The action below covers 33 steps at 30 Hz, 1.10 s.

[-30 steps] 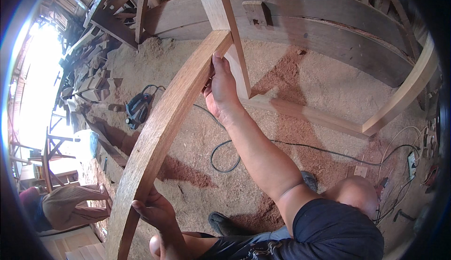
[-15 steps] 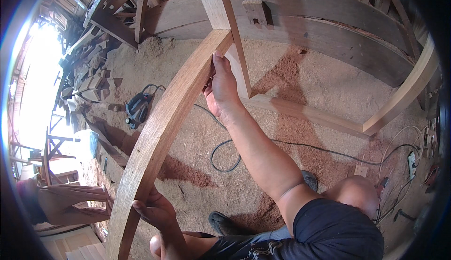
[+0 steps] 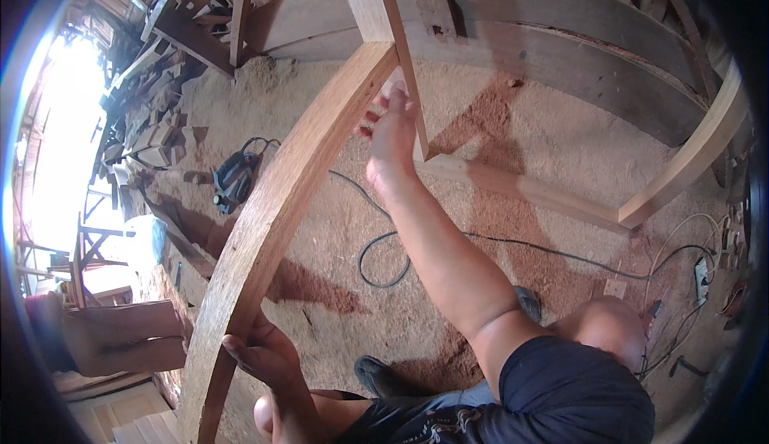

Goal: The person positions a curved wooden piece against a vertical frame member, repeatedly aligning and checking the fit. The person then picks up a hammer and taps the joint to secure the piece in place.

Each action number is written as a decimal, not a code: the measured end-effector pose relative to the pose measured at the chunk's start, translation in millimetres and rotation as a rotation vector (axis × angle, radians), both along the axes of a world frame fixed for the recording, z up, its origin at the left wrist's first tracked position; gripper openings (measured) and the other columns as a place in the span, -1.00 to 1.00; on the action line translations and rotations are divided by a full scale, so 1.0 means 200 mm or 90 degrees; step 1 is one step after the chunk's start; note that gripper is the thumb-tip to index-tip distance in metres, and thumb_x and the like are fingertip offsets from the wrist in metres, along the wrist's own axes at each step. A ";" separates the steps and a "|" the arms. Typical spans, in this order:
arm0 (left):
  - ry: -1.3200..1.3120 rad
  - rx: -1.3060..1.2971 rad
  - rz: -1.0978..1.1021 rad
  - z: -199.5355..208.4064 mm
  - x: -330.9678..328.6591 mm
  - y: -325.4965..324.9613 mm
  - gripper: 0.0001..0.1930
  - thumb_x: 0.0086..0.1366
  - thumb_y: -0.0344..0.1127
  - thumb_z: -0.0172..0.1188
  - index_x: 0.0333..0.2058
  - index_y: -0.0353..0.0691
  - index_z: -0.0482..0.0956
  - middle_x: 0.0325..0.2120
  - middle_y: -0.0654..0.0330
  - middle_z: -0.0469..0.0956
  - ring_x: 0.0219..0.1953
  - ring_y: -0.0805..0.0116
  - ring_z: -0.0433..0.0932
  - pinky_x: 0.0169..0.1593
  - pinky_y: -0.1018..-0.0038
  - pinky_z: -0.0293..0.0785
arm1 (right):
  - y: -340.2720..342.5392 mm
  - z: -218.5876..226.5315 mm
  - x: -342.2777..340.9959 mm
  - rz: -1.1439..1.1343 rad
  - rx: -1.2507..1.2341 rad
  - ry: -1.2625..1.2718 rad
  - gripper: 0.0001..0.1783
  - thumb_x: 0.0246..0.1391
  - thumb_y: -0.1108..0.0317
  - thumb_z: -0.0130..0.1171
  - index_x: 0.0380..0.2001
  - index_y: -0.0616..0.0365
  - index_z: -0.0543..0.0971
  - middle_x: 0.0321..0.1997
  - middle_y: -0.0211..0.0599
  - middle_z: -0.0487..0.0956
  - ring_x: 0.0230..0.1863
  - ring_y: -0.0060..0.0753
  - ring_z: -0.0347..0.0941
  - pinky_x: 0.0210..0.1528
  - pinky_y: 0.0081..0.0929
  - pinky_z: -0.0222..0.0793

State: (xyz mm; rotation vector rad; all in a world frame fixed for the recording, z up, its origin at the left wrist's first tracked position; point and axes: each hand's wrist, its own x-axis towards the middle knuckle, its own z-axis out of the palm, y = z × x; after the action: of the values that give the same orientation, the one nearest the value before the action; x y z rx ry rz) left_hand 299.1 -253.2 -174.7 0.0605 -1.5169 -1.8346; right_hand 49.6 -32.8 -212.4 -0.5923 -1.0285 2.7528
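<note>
A long, gently curved wooden beam (image 3: 272, 219) slants from the lower left up to a joint with a wooden upright (image 3: 370, 3). My left hand (image 3: 268, 352) grips the beam's lower part, thumb on its near side and fingers hidden behind it. Close to the joint, my right hand (image 3: 392, 131) is beside the beam's edge, between it and the upright. Its fingers are spread and slightly blurred, with nothing visible in them. From the upright's foot a wooden rail (image 3: 521, 191) runs right along the ground to another curved piece (image 3: 689, 155).
Sawdust covers the ground. A corded power tool (image 3: 234, 178) lies left of the beam, and a dark cable (image 3: 513, 244) loops across the floor. Large curved planks (image 3: 561, 67) stand at the back. Wood offcuts (image 3: 156, 143) pile up at left, near another person's legs (image 3: 120, 336).
My right hand has let go of the beam's upper end and shifted slightly right, its fingers opening. The beam's upper end sits slightly higher against the upright. My left hand keeps its grip.
</note>
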 end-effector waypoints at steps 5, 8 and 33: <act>0.018 -0.010 -0.031 -0.02 0.02 -0.02 -0.21 0.46 0.15 0.08 0.36 -0.41 0.14 0.32 -0.11 0.27 0.40 0.04 0.23 0.51 0.14 0.06 | 0.22 -0.19 -0.18 -0.159 0.371 0.026 -0.50 0.39 0.25 0.02 0.30 0.20 0.31 0.28 -0.12 0.41 0.28 -0.26 0.34 0.33 -0.31 0.23; 0.030 -0.019 -0.049 0.00 0.01 0.02 -0.24 0.47 0.11 0.08 0.35 -0.41 0.16 0.31 -0.11 0.29 0.39 0.05 0.26 0.52 0.14 0.06 | 0.37 -0.22 -0.29 -0.112 0.484 0.171 -0.40 0.32 0.35 0.05 0.38 0.22 0.25 0.41 -0.05 0.33 0.43 -0.22 0.25 0.41 -0.33 0.17; 0.026 0.031 -0.027 0.04 -0.02 0.02 -0.21 0.42 0.12 0.17 0.28 -0.52 0.24 0.26 -0.17 0.37 0.32 0.06 0.40 0.47 0.23 0.22 | 0.39 -0.29 -0.30 -0.011 0.593 0.222 -0.21 0.20 0.04 0.34 0.38 0.05 0.27 0.33 0.05 0.46 0.36 0.01 0.40 0.37 -0.18 0.34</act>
State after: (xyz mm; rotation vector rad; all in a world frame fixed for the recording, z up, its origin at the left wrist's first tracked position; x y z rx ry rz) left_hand 295.3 -249.7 -167.1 0.0141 -1.4556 -1.8957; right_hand -9.6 45.5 -269.7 0.0259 -1.9300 1.8971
